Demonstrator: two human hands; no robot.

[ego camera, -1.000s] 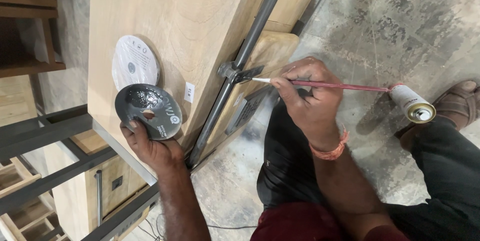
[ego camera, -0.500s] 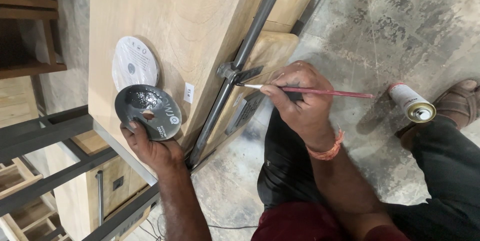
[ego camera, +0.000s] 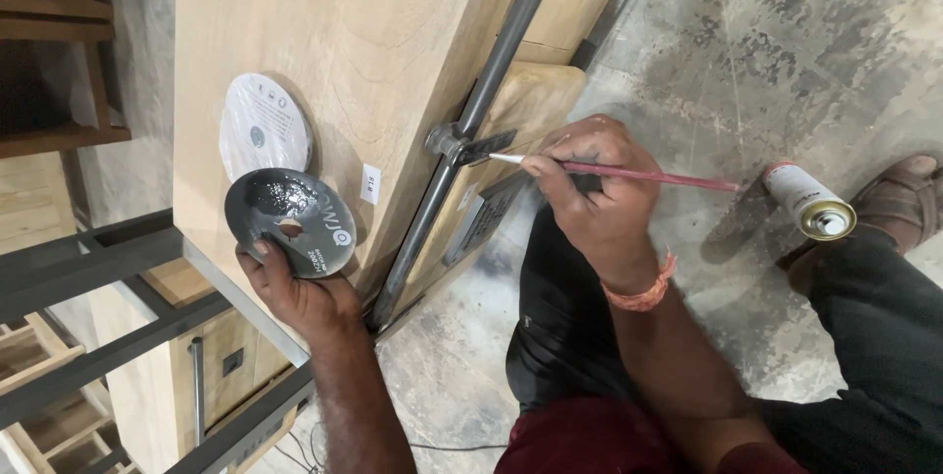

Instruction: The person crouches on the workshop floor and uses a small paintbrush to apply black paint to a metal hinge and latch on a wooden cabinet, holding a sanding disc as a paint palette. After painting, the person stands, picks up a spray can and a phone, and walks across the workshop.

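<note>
The right hand (ego camera: 594, 194) pinches a thin red brush (ego camera: 629, 174), its pale tip touching the dark bracket (ego camera: 483, 148) on the grey metal bar (ego camera: 462, 135) along the wooden panel's (ego camera: 373, 32) edge. The left hand (ego camera: 300, 292) grips a dark disc (ego camera: 291, 222) at the panel's lower edge, just below a white disc (ego camera: 263, 125) lying there. A spray can (ego camera: 810, 202) lies on the concrete floor (ego camera: 786, 32) near the brush's end.

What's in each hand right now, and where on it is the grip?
The right hand pinches a thin red-handled brush near its bristle end. The left hand holds a dark disc by its lower edge.
</note>
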